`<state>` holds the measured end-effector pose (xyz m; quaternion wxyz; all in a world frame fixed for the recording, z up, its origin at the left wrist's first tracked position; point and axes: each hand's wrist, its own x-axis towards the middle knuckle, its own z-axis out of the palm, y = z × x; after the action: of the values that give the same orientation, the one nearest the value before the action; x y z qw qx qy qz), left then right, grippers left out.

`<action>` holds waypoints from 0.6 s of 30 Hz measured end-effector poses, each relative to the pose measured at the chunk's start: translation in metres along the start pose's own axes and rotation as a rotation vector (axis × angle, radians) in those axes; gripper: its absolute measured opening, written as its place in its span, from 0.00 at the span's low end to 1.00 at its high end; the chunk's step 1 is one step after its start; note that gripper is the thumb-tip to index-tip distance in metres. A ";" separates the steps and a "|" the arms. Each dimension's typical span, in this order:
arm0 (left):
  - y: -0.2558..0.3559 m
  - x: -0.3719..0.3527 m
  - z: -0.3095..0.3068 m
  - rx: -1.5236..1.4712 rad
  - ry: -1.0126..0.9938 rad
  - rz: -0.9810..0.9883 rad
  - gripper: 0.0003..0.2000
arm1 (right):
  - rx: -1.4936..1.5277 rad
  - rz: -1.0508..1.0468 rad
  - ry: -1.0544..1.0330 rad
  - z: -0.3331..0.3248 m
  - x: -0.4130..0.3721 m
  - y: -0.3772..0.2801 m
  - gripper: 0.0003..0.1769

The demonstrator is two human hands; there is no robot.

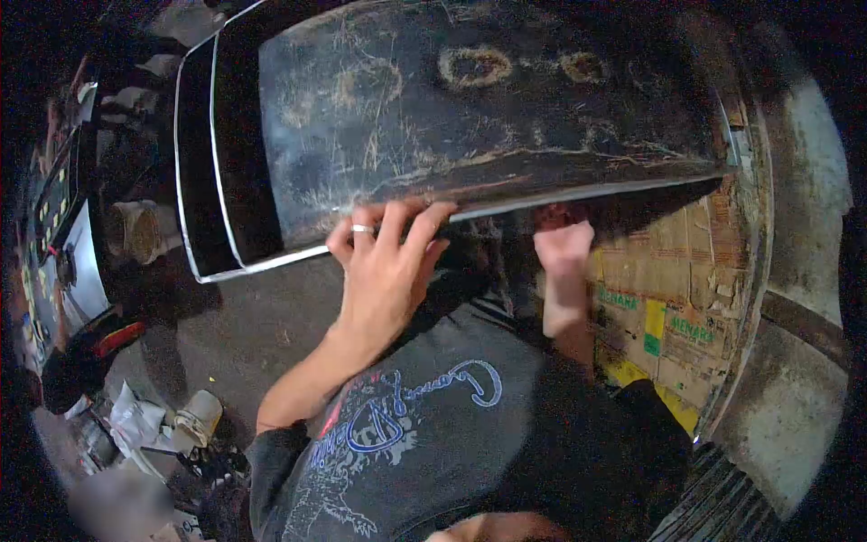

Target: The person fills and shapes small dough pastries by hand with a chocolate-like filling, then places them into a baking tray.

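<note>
A dark, scratched board (406, 108) with a pale metal edge lies across the upper part of the head view. It bears rusty round marks. My left hand (384, 257), a ring on one finger, is closed over the board's near edge, fingertips curled onto its top. My right hand (564, 248) is a fist just below the same edge, further right. A dark reddish thing shows at its knuckles, but shadow hides what it is. The underside of the board is in deep shade.
Flattened cardboard (668, 298) with green print stands at the right, next to a stained wall (804, 226). A bucket (199, 415) and white bags (135, 415) are on the floor at lower left. Another bucket (135, 230) is further up on the left.
</note>
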<state>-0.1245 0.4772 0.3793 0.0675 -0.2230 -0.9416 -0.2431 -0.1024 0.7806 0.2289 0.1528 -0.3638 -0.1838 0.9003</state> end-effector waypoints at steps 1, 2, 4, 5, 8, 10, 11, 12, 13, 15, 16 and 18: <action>0.000 0.000 0.005 0.013 -0.017 0.005 0.21 | -0.010 0.006 0.009 -0.003 0.011 0.004 0.18; 0.001 0.000 0.009 0.028 -0.033 0.006 0.21 | -0.023 0.015 0.016 -0.007 0.020 0.005 0.19; 0.000 0.000 0.002 0.048 -0.056 0.026 0.19 | -0.056 0.085 0.023 0.001 0.017 0.008 0.20; 0.002 0.006 0.002 0.040 -0.099 0.028 0.18 | -0.081 0.115 0.030 0.008 0.018 0.006 0.20; 0.014 0.024 -0.002 0.027 -0.121 0.067 0.17 | -0.068 0.127 -0.091 0.040 0.013 -0.005 0.26; 0.018 0.021 0.017 0.077 -0.039 0.213 0.15 | -0.083 0.127 -0.058 0.051 -0.005 0.009 0.30; 0.020 0.024 0.023 0.096 -0.021 0.262 0.15 | -0.132 0.087 0.032 0.058 -0.006 0.014 0.29; 0.017 0.026 0.026 0.157 -0.043 0.255 0.15 | -0.180 0.035 0.133 0.061 -0.005 0.016 0.29; 0.019 0.031 0.026 0.208 -0.061 0.250 0.15 | -0.232 -0.027 0.233 0.061 -0.007 0.012 0.29; 0.010 0.045 -0.002 0.140 0.087 0.305 0.16 | -0.121 0.012 0.142 0.067 -0.026 0.007 0.29; 0.009 0.057 -0.031 0.191 0.145 0.336 0.18 | -0.045 0.074 -0.021 0.071 -0.059 0.003 0.30; 0.000 0.081 -0.083 0.141 0.250 0.397 0.21 | 0.122 0.179 -0.366 0.051 -0.089 0.005 0.30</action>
<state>-0.1947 0.4684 0.4707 0.2452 -0.3668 -0.8782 -0.1844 -0.0778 0.7290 0.3139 0.0579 -0.1990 -0.1206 0.9708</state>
